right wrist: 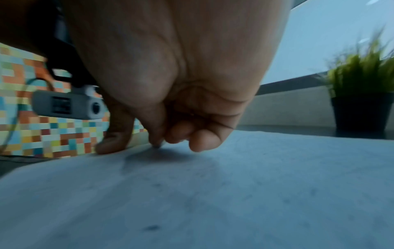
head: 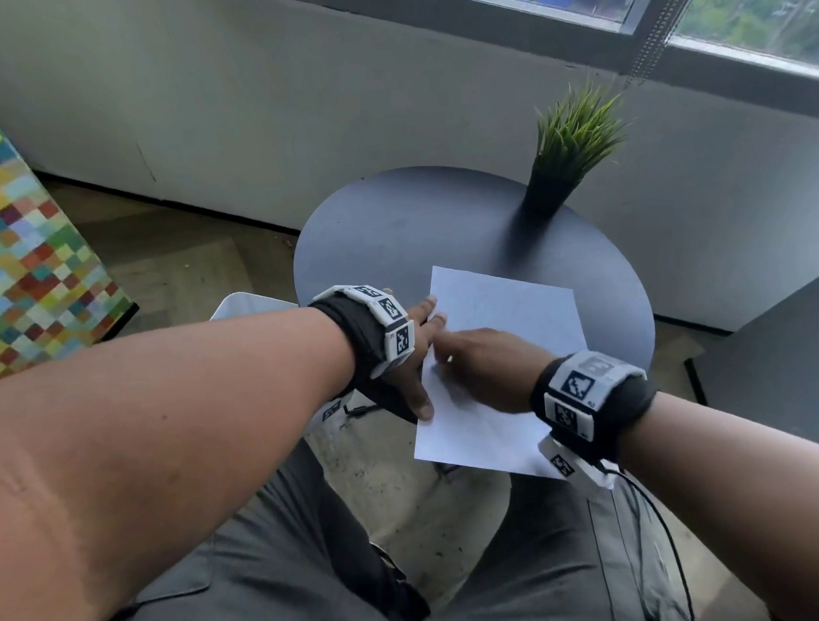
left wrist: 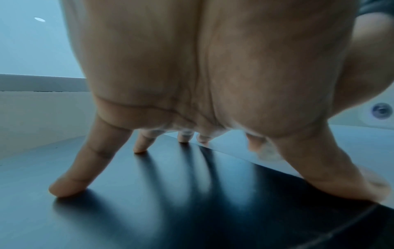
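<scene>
**Sheet laid flat and steadied, no fold yet made**

A white sheet of paper (head: 505, 316) is laid on the near half of the round dark worktop (head: 395, 227), and its near corner is carried out past the rim towards the lap. The sheet is seen flat throughout; no crease, lifted edge or turned corner can be made out, so the work is judged to be at its start.

The left hand (head: 413, 352) is set down at the sheet's left edge. Its grip is wide: the fingers (left wrist: 70, 182) are spread and straight, most tips are planted on the bare worktop, and the thumb is laid against the paper's edge. Nothing is held by it.

The right hand (head: 484, 368) is brought across onto the left part of the sheet, just beside the left hand. Its grip is narrow: the fingers (right wrist: 202, 141) are curled under the palm, and one or two tips are pressed on the paper. No part of the sheet is seen to be pinched.

A potted plant (head: 573, 137) is kept at the far side, well apart from the paper.

Placing and steadying appear done; any lifting, folding or creasing is left.
</scene>
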The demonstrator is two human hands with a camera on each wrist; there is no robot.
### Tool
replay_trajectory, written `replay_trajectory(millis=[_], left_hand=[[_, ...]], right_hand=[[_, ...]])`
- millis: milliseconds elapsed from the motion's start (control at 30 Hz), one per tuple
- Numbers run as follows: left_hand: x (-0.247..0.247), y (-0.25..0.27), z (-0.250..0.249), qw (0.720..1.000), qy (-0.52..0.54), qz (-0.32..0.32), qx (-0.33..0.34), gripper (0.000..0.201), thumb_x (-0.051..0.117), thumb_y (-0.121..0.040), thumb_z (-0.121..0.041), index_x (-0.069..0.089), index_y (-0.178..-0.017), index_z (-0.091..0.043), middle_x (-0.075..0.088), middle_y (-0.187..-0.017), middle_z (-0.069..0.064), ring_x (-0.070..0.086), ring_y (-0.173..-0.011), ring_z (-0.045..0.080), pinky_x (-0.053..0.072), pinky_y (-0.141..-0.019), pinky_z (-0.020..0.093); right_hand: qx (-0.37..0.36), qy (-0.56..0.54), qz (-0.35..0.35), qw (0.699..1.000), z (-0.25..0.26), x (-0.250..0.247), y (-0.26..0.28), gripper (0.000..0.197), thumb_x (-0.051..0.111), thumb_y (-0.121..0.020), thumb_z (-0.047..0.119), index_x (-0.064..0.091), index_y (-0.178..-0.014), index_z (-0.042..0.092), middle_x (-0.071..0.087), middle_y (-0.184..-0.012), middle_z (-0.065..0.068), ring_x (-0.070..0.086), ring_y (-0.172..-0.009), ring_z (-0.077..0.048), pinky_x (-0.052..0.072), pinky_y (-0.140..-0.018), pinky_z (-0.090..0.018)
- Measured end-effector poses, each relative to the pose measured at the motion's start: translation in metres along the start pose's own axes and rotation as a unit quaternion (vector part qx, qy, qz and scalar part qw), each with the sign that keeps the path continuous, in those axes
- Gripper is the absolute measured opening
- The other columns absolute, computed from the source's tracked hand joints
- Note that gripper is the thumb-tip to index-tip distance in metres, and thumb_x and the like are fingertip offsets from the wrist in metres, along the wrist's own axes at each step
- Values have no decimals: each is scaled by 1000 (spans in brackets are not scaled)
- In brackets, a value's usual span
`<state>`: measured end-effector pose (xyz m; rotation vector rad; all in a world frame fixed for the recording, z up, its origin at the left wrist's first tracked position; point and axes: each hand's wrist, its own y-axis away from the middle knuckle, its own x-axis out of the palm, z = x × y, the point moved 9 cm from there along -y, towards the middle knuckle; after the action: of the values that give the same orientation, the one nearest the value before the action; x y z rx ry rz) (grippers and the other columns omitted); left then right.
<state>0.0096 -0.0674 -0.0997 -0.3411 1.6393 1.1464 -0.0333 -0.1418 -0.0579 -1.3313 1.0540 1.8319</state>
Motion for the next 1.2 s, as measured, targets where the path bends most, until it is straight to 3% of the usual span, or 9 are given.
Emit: replay_trajectory(millis=[67, 200, 333, 400, 533, 733, 933, 1033, 1200], left_hand=[[-1, -1, -1, 1000, -9, 1, 0, 145, 65, -50, -90, -10, -158, -30, -19, -166, -2, -2, -149, 50, 9, -117, 62], [-5, 4, -2, 1000, -1, 5, -3, 141, 70, -58, -84, -14, -158, -29, -21, -166, -3, -3, -150, 45, 9, -119, 59], [-3, 5, -1, 1000, -8, 10, -8, 142, 69, -55, -87, -13, -157, -31, -21, -165, -4, -2, -150, 48, 11, -118, 61], [-3, 4, -2, 1000, -11, 14, -7, 143, 69, -56, -86, -13, -158, -29, -22, -165, -3, 0, -150, 48, 12, -118, 59], [-5, 4, -5, 1000, 8, 6, 0, 142, 73, -59, -81, -12, -158, -26, -21, -166, 0, 2, -151, 43, 11, -120, 55], [-6, 9, -5, 1000, 3, 22, -3, 139, 72, -59, -81, -14, -157, -34, -25, -164, -2, 2, -151, 46, 13, -118, 59], [-13, 15, -9, 999, 11, 30, 2, 126, 76, -63, -75, -8, -154, -49, -22, -165, 1, 4, -149, 47, 13, -118, 59], [-12, 13, -6, 1000, 19, 23, -2, 126, 76, -57, -79, -3, -152, -56, -19, -166, -5, 2, -147, 52, 13, -117, 63], [-10, 17, -8, 1000, 14, 19, 14, 116, 76, -63, -73, 8, -154, -50, -6, -167, -5, 1, -147, 51, 22, -115, 62]], right_hand=[[-20, -29, 34, 999, 6, 7, 4, 23, 50, -94, 22, 49, -117, 18, 65, -108, -5, 58, -96, -28, 45, -75, -35], [114, -24, -33, 993, -43, -10, -1, 18, 45, -97, 32, 47, -104, 15, 63, -98, -8, 57, -94, -32, 43, -72, -35], [1, -21, 0, 1000, 7, 6, 7, 22, 46, -96, 20, 47, -117, 14, 63, -110, -9, 58, -98, -31, 44, -75, -36], [-11, -42, 33, 998, 7, 11, 12, 18, 50, -94, 18, 50, -112, 15, 64, -108, -7, 58, -97, -30, 46, -78, -38], [127, -12, -43, 991, -52, -12, 8, 18, 45, -98, 30, 47, -100, 13, 63, -97, -10, 54, -87, -30, 38, -68, -33], [-31, 4, 49, 998, 15, 13, 22, 11, 48, -96, 20, 49, -106, 14, 62, -101, -5, 55, -90, -26, 41, -71, -34], [172, -63, -30, 983, -66, -9, 13, 22, 48, -96, 38, 50, -102, 17, 62, -94, -7, 56, -89, -31, 46, -74, -35], [163, -36, -28, 986, -55, -8, 12, 23, 42, -99, 35, 46, -104, 13, 62, -98, -11, 55, -91, -33, 45, -75, -38], [114, -65, -38, 991, -33, -2, 11, 15, 43, -98, 28, 45, -109, 18, 64, -99, -9, 56, -93, -32, 45, -74, -37]])
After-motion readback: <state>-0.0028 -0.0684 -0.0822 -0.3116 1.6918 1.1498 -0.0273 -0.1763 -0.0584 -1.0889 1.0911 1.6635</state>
